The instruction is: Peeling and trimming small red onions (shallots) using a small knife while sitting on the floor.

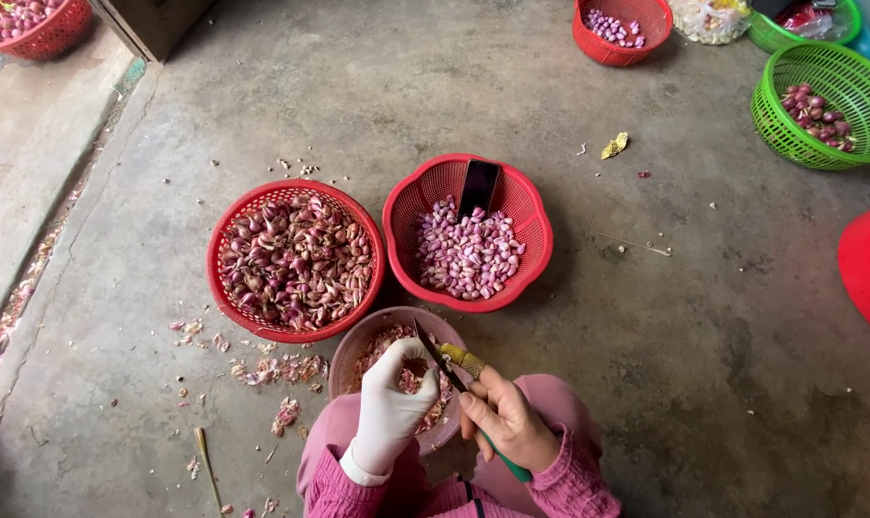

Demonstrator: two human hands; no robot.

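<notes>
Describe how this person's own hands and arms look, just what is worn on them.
The left hand wears a white glove that ends in a rolled cuff at the wrist. The right hand is bare, with no glove. Both arms are covered by pink knitted sleeves with ribbed, gathered cuffs. No rings, watch or markings are visible.

A gloved left hand [393, 403] hides whatever it grips; frame edges crop the far-left red basket [41, 34] and right red object [869, 269].

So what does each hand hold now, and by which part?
The right hand holds a knife by its green handle. The gloved left hand pinches something small at its fingertips; what it is cannot be told.
</notes>
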